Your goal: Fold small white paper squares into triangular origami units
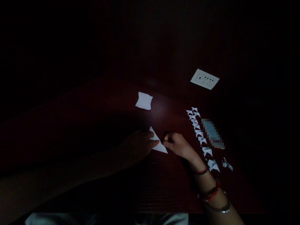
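On the dark reddish table lies a white sheet of paper (160,147) folded into a triangle. My left hand (142,141) holds it down from the left, with the thumb and a finger on its surface. My right hand (176,143) is closed, its curled fingertips meeting the paper's right edge; what lies between them is partly hidden. Beyond my hands sits a small stack of square white paper (144,101). To the right of my right hand runs a line of small folded paper pieces (198,131).
A blurred oval object (213,133) lies right of the folded pieces, with a small heap of white bits (227,164) nearer me. A white socket plate (204,79) is at the back right. The surroundings are very dark.
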Motion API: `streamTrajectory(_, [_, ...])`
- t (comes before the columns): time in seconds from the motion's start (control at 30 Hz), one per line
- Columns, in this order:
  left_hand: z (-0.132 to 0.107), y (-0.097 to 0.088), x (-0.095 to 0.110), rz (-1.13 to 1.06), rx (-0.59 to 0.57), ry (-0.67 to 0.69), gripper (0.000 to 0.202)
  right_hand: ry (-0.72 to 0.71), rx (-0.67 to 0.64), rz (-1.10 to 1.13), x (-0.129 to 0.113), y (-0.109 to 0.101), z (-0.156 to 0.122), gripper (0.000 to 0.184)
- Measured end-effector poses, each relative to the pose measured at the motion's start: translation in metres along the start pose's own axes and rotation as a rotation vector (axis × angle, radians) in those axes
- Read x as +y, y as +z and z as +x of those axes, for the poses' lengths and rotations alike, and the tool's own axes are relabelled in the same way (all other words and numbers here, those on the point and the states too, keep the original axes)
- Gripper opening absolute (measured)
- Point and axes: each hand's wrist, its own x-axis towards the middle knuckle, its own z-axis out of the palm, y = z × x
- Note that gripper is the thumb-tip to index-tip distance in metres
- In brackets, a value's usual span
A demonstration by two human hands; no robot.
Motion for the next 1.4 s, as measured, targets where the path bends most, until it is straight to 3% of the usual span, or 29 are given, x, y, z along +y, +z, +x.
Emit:
streamTrajectory(0.17, [-0.001, -0.001, 0.002, 0.013, 0.012, -0.009, 0.032, -0.013, -0.026, 0.098, 0.004, -0.003, 0.000, 0.022])
streamTrajectory(0.43, [0.000, -0.012, 0.006, -0.091, 0.011, -0.014, 0.028, 0.013, -0.025, 0.053, -0.005, -0.002, 0.000, 0.011])
streamTrajectory(0.73, [-0.008, -0.009, 0.002, -0.197, 0.006, 0.024, 0.049, 0.097, 0.016, -0.043, -0.006, -0.001, -0.002, 0.010])
streamTrajectory(0.97, [-0.011, -0.008, 0.003, -0.218, -0.002, 0.001, 0.047, 0.006, -0.031, 0.084, 0.002, -0.003, -0.005, 0.018])
streamTrajectory(1.1, [-0.010, -0.008, 0.003, -0.211, -0.005, -0.016, 0.046, 0.013, -0.033, 0.113, 0.001, -0.003, -0.005, 0.012])
streamTrajectory(1.4, [-0.010, -0.013, 0.004, -0.206, -0.058, -0.026, 0.053, 0.083, 0.011, -0.022, -0.009, -0.001, -0.002, 0.012])
